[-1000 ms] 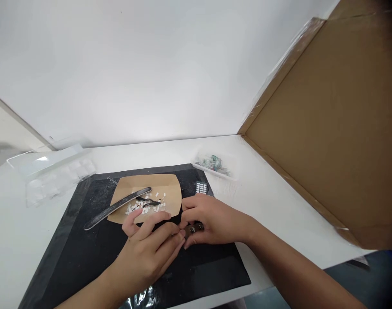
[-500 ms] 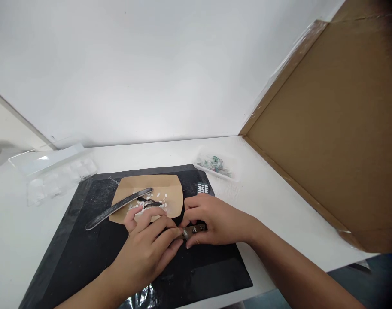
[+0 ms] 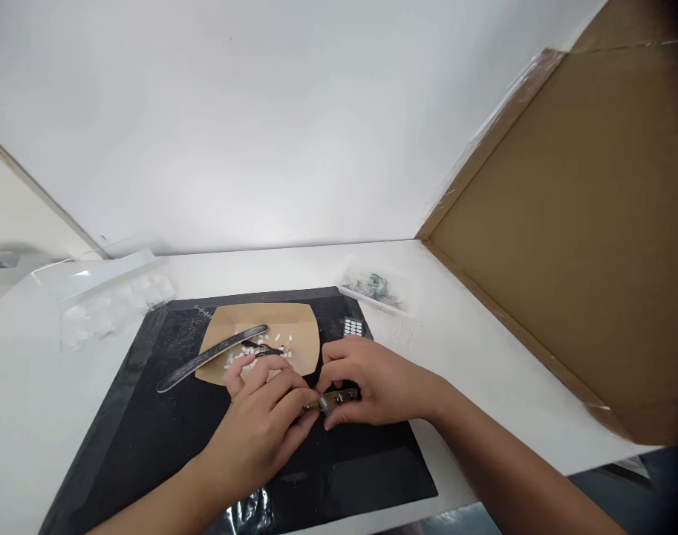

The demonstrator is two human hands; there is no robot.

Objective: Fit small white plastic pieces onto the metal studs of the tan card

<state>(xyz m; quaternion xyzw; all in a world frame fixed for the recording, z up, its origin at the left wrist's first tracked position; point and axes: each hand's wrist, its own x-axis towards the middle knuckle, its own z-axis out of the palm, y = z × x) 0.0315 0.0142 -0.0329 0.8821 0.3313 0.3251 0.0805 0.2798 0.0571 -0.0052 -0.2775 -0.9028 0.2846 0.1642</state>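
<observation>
Over the black mat (image 3: 361,468), both hands meet at a small brown bar-shaped part (image 3: 339,399) with dark round spots and a grey end. My right hand (image 3: 372,379) grips its right side between thumb and fingers. My left hand (image 3: 272,416) is closed at the grey end, its fingertips pinched together; what lies between them is mostly hidden. Beyond the left hand lies a tan card (image 3: 294,316) with small white bits (image 3: 277,338) and dark scraps scattered on it. A dark curved nail file (image 3: 205,359) rests across the card's left edge.
A clear tray (image 3: 377,291) of small green and clear packets stands behind the mat's right corner. Near it is a sheet of white oval stickers (image 3: 353,327). A clear compartment box (image 3: 116,301) sits at left. A cardboard panel (image 3: 566,245) rises on the right.
The view has shifted slightly, so everything sits a little further right. Both hands keep hold at the brown part, with the left fingertips barely moved and a bit more of its end showing.
</observation>
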